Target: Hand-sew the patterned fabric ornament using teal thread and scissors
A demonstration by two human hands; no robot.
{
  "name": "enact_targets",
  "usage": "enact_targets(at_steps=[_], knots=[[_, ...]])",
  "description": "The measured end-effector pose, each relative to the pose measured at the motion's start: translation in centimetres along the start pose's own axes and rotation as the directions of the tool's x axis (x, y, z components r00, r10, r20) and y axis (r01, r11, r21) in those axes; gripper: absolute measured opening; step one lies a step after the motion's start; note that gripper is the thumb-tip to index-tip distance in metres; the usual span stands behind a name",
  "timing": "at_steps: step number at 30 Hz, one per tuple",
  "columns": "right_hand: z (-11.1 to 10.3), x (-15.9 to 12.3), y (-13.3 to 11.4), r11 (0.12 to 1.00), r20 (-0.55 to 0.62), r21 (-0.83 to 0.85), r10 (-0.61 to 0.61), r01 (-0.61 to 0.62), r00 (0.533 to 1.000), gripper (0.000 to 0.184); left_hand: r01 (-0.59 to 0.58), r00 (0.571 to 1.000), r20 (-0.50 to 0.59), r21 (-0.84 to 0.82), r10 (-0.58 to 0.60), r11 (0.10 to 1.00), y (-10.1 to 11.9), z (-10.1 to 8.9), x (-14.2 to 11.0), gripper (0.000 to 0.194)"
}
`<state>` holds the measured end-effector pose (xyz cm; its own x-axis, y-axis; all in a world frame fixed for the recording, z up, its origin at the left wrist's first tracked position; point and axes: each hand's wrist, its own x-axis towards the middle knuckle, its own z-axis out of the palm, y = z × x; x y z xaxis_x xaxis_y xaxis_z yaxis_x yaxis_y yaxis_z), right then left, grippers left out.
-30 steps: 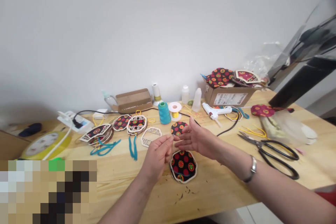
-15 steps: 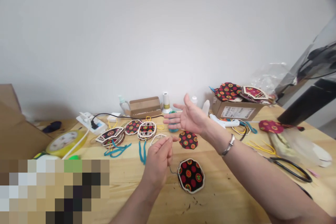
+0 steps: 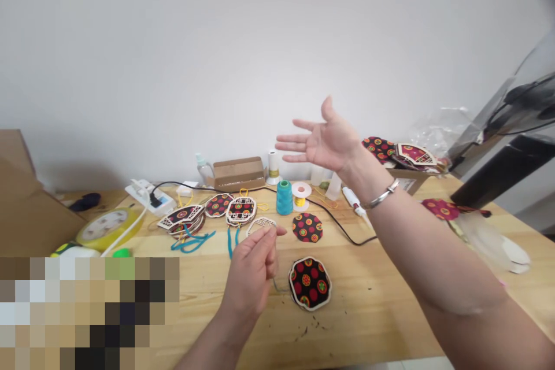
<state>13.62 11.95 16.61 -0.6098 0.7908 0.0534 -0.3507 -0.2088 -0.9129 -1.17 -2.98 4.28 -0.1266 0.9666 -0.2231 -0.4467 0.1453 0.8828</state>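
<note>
My left hand (image 3: 255, 269) is closed in a pinch on a thin grey-blue cord (image 3: 280, 288). That cord runs from beneath the fingers to a wood-edged ornament (image 3: 310, 283), which lies on the table with black floral fabric on its face. My right hand (image 3: 327, 141) is raised above the back of the table, palm showing and fingers spread, holding nothing visible. Behind the left fingertips lie a pale lattice piece (image 3: 261, 225), partly covered by the hand, and a loose floral fabric piece (image 3: 307, 227).
A teal thread cone (image 3: 284, 199) and a yellow spool (image 3: 300, 201) stand at the back. Ornaments with cords (image 3: 241, 209) lie left of them, near a power strip (image 3: 160, 201). A black cable (image 3: 333, 222) crosses toward the glue gun (image 3: 356, 203). A filled carton (image 3: 410, 181) stands behind my right arm.
My right hand has risen from in front of the teal cone, uncovering the cone and yellow spool. My left hand stays pinched near the ornament; the whole view has shifted slightly.
</note>
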Motion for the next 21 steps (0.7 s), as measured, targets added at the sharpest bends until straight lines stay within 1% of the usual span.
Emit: enact_targets(at_steps=[4,7,9,11,13,14,15,16,17,18,19,20,21], knots=[[-0.1,-1.3,-3.5,0.984,-0.020,-0.147,-0.110,0.105,0.994,0.086,0.014,1.000,0.000,0.013,-0.014,1.000,-0.3,-0.1,-0.2,0.029],[0.3,-3.2,-6.4,0.936,-0.091,-0.312,-0.198,0.161,0.976,0.081,0.034,0.999,-0.003,0.020,-0.033,0.999,-0.7,-0.2,-0.1,0.029],[0.7,-4.5,-8.4,0.898,-0.120,-0.396,-0.256,0.191,0.959,0.086,0.057,0.998,-0.009,0.026,-0.057,0.998,-1.1,-0.4,0.0,0.028],[0.7,-5.5,-10.2,0.871,-0.108,-0.436,-0.301,0.227,0.947,0.091,0.085,0.996,-0.013,0.032,-0.085,0.996,-1.4,-0.6,0.0,0.028],[0.1,-6.0,-11.2,0.836,-0.124,-0.501,-0.323,0.222,0.938,0.092,0.113,0.994,-0.011,0.031,-0.113,0.993,-1.7,-0.7,0.0,0.028],[-0.6,-6.2,-11.2,0.793,-0.145,-0.582,-0.318,0.180,0.937,0.090,0.127,0.992,-0.008,0.030,-0.127,0.991,-1.8,-0.8,-0.1,0.028],[-1.5,-6.4,-10.9,0.699,-0.165,-0.710,-0.288,0.089,0.943,0.085,0.142,0.990,-0.007,0.027,-0.142,0.989,-2.0,-0.8,-0.2,0.028],[-2.6,-6.9,-10.1,0.549,-0.190,-0.835,-0.234,-0.032,0.953,0.080,0.159,0.987,-0.006,0.025,-0.159,0.987,-2.1,-0.8,-0.3,0.028],[-3.9,-7.6,-8.8,0.313,-0.215,-0.937,-0.166,-0.156,0.962,0.069,0.174,0.985,-0.005,0.022,-0.174,0.984,-2.2,-0.8,-0.3,0.028],[-5.3,-8.6,-7.2,-0.011,-0.254,-0.967,-0.041,-0.255,0.966,0.057,0.188,0.982,-0.005,0.019,-0.188,0.982,-2.2,-0.8,-0.4,0.028],[-6.7,-10.1,-5.4,-0.132,-0.301,-0.946,0.006,-0.297,0.954,0.046,0.199,0.980,-0.006,0.015,-0.199,0.980,-2.3,-0.8,-0.4,0.028],[-8.1,-12.0,-3.3,-0.195,-0.339,-0.925,0.033,-0.327,0.940,0.033,0.209,0.978,-0.008,0.012,-0.209,0.978,-2.4,-0.8,-0.4,0.028],[-9.5,-14.2,-1.3,-0.287,-0.399,-0.882,0.035,-0.373,0.916,0.022,0.219,0.976,-0.009,0.010,-0.218,0.976,-2.4,-0.9,-0.4,0.028]])
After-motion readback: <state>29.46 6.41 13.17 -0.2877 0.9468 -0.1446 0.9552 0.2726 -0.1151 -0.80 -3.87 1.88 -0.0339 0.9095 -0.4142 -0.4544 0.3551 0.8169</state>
